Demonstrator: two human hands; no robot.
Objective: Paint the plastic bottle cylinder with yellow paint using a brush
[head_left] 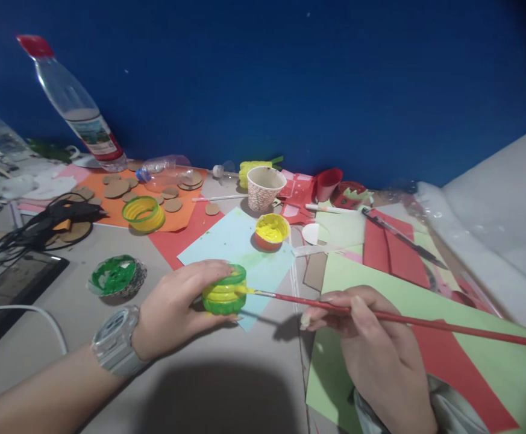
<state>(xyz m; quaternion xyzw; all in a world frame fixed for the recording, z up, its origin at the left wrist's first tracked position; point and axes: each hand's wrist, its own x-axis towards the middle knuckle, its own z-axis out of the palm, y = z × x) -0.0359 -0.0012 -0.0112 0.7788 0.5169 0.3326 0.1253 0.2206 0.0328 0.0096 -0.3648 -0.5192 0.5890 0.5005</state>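
My left hand (pixel 176 307), with a grey watch at the wrist, is closed round a small ribbed piece (pixel 221 295) painted green at both rims and yellow between. In my right hand (pixel 380 343) is a long red paintbrush (pixel 308 301), pinched between thumb and fingers. Its yellow tip touches the right side of the ribbed piece. A small cup of yellow paint (pixel 272 231) stands just behind on light blue paper (pixel 217 240). Left of my left hand sits a dish of green paint (pixel 115 276). Another green and yellow ring (pixel 143 214) lies farther back.
A tall bottle (pixel 84 114) stands at the back left, near cardboard discs (pixel 117 188) on orange paper. Black cables (pixel 59 211) and a dark tablet (pixel 14 295) lie left. A paper cup (pixel 265 190) stands behind the paint; coloured sheets (pixel 353 277) and white foam (pixel 497 223) are right.
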